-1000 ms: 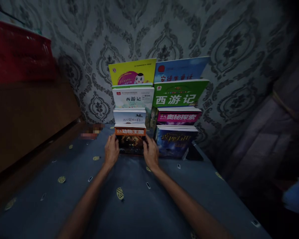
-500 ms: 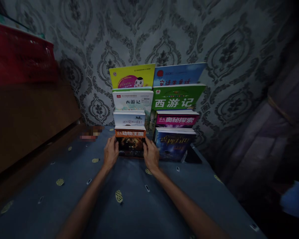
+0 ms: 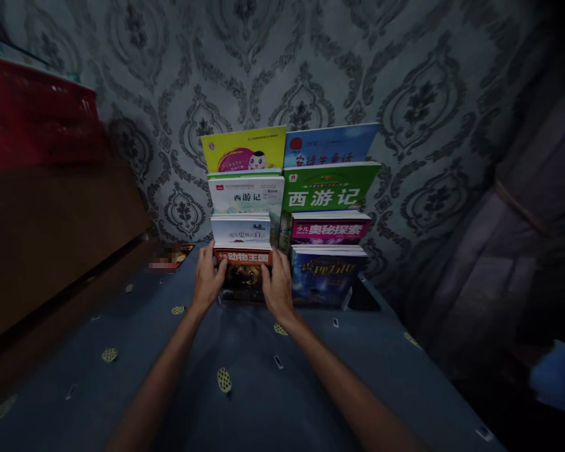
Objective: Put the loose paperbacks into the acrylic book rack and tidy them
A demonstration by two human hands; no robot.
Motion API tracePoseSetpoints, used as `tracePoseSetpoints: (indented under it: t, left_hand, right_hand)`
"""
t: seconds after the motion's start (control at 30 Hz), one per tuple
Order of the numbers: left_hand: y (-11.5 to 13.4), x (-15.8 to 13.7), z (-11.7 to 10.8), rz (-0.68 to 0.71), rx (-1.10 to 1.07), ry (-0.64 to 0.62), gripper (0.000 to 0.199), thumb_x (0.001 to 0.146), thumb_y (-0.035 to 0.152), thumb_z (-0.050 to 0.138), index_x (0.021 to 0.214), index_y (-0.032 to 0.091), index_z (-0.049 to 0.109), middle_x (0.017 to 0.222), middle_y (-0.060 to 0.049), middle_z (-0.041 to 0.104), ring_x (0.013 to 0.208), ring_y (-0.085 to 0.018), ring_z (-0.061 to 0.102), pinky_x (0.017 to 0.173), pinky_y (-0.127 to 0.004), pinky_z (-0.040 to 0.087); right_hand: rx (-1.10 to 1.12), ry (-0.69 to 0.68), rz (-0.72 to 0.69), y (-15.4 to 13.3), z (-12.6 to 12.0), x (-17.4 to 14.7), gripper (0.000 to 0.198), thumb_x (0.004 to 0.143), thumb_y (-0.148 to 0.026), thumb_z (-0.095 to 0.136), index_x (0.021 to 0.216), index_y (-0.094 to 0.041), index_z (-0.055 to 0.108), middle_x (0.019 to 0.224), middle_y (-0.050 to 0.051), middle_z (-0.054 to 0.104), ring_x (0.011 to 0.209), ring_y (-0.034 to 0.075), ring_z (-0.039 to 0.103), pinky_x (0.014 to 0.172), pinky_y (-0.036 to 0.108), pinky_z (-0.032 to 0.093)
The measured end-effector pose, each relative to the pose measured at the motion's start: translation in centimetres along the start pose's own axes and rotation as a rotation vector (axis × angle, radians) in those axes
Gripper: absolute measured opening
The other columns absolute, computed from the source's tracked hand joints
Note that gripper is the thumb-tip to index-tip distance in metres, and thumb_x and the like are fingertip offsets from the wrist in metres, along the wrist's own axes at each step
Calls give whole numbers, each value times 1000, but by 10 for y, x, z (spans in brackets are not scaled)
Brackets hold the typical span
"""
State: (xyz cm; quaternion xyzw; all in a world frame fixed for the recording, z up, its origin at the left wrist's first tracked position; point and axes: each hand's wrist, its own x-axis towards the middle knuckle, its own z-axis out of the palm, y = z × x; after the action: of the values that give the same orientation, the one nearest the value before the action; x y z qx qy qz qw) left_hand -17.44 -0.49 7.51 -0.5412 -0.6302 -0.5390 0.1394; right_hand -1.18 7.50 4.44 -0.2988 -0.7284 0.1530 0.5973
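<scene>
Two columns of books stand upright in stepped rows against the wall. At the front of the left column is a dark book with an orange title band and a lion (image 3: 242, 279). My left hand (image 3: 209, 276) grips its left edge, thumb on the cover. On its right edge my right hand (image 3: 277, 282) is closed the same way. Behind it rise a pale blue-white book (image 3: 240, 230), a white book (image 3: 247, 193) and a yellow book (image 3: 242, 141). The right column has a dark blue book (image 3: 327, 276), a magenta one (image 3: 329, 230), a green one (image 3: 329, 188) and a blue one (image 3: 329, 144).
A blue patterned cloth (image 3: 179, 376) covers the table. Left are a brown box (image 3: 51, 238) and a red container (image 3: 37, 113); a flat picture-covered item (image 3: 179, 256) lies near the box. A curtain (image 3: 494, 263) hangs at right. Behind the books is patterned wallpaper (image 3: 306, 81).
My hands have shifted up along the lion book's sides, and the thumbs now lie further over its cover. The view has moved slightly; the books keep their arrangement.
</scene>
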Motion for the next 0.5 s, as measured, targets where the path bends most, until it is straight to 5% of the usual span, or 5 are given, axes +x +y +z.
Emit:
tracePoseSetpoints:
  t: [0.5]
  left_hand:
    - [-19, 6, 8, -58, -260, -2, 60, 89, 41, 61, 145, 22, 49, 141, -13, 57, 136, -27, 50, 115, -44, 41]
  right_hand:
    - [77, -24, 20, 2, -3, 8, 51, 95, -26, 50, 146, -16, 52, 141, 14, 63, 127, 28, 62, 108, 47, 50]
